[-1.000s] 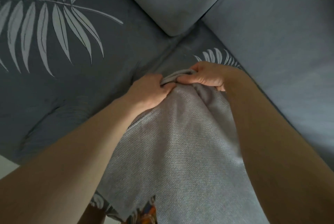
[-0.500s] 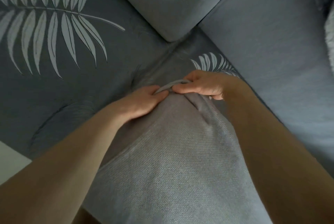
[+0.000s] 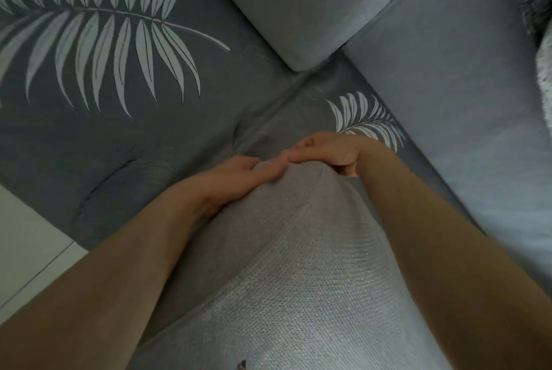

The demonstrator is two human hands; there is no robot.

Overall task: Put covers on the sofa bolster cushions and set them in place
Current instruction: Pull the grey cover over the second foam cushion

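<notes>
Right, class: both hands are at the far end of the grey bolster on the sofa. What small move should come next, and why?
Probably smooth the cover's far end flat. The left hand lies with straight fingers on the bolster, and the right hand curls over its tip, so the end seems tucked rather than open. Whether a closure remains is hidden. The bolster rests on the leaf-print seat, not yet against the back cushions.

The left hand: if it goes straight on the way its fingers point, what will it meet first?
Most likely the right hand: the left hand lies flat on the grey woven bolster cover, its fingers pointing at the right fingertips, apparently almost touching.
</notes>
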